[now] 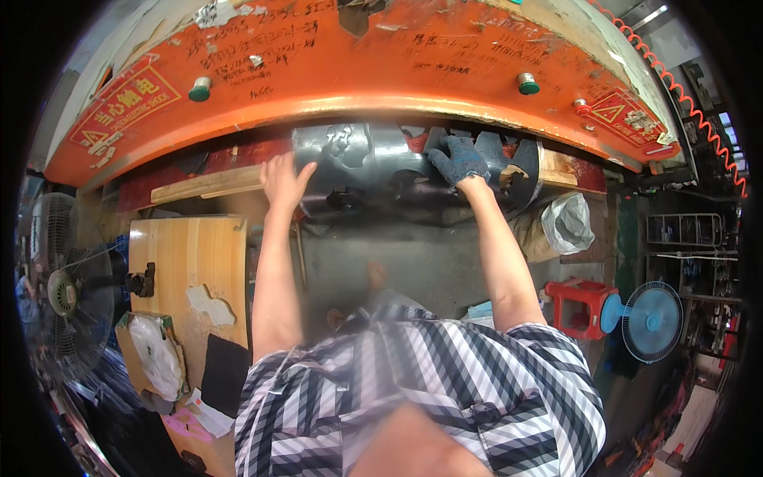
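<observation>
A glossy black sheet (389, 151) with several irregular cut-out holes lies under the orange machine's front and hangs over the bench edge toward me. My bare left hand (282, 179) is at the sheet's left edge, its thumb spread away from the other fingers. On the right part of the sheet rests my right hand (458, 159) in a dark blue-grey glove. Its fingers are apart and lie over the sheet near the cut-outs. What is under the gloved palm is hidden.
The orange machine beam (334, 79) spans the far side, with green buttons (200, 89) on its front. A wooden table (191, 246) stands left, beside a large fan (67, 290). Right are a pale sack (567, 222), a red stool (580, 306) and a blue fan (652, 322).
</observation>
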